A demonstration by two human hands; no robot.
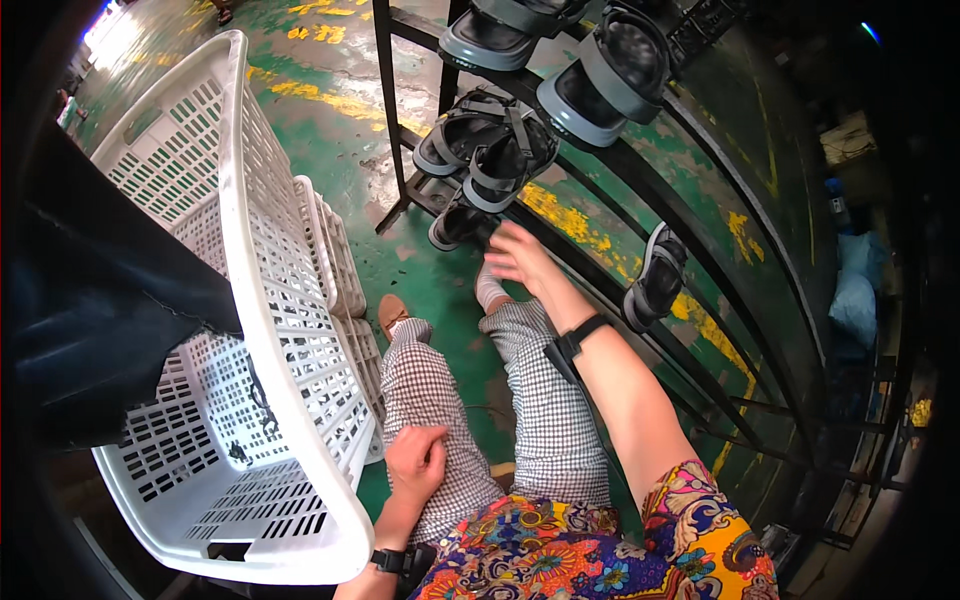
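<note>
Right hand [520, 255] spread, reaching toward dark sandals [490, 150] on black metal rack [640, 180]; left hand [418, 465] loosely curled on checked trouser leg [425, 385], beside white plastic basket [250, 300].

A basket [250, 300] is sitting at the person's left, beside the left hand [417, 462] resting on the thigh. Ahead, the right hand [520, 255] is reaching toward sandals [490, 150] lying on a rack [640, 170].

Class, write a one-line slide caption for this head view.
Seated person's right hand reaches toward grey sandals on a black rack; left hand rests on knee beside a white basket.
</note>
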